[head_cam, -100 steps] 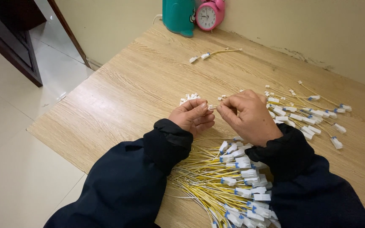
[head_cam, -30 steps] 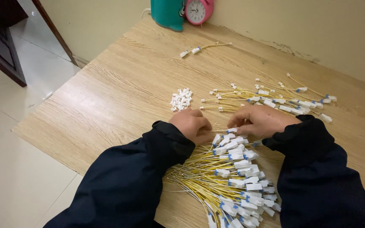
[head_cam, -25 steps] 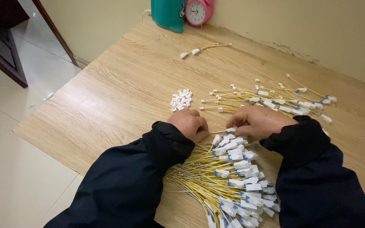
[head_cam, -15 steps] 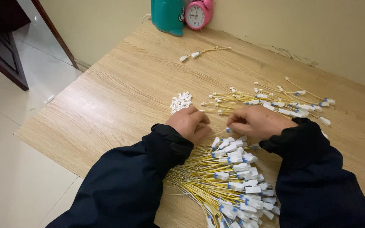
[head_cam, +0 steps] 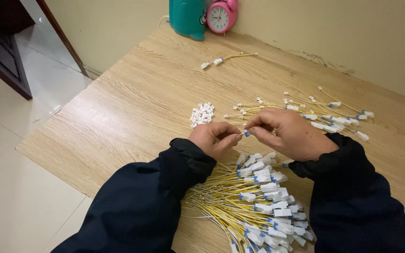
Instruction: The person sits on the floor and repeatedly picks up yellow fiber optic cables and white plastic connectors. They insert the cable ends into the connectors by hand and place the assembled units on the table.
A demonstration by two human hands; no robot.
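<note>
Head view looked down on a wooden worktop [head_cam: 132, 112] where both hands met above a heap of yellow leads. The left hand [head_cam: 213, 138] and the right hand [head_cam: 288, 134] were drawn together, fingertips pinched on the two sides of one small blue-and-white connector [head_cam: 245, 133], held just off the worktop between them. Whether a white cap was already seated on it could not be told; the part was too small.

Directly below the hands lay the big bundle of yellow leads [head_cam: 249, 206] with white and blue ends, fanned toward the person. A little pile of loose white caps [head_cam: 201, 114] sat just beyond the left hand, and a spread of finished-looking leads [head_cam: 324, 112] lay beyond the right. One stray lead [head_cam: 228, 58] rested far up the worktop, near a teal container [head_cam: 187, 18] and a pink clock [head_cam: 221, 15].

Doing this well probably meant a fingertip grip close to the connector, keeping the thin wire straight so it would not kink, and pressing squarely rather than at a slant.
</note>
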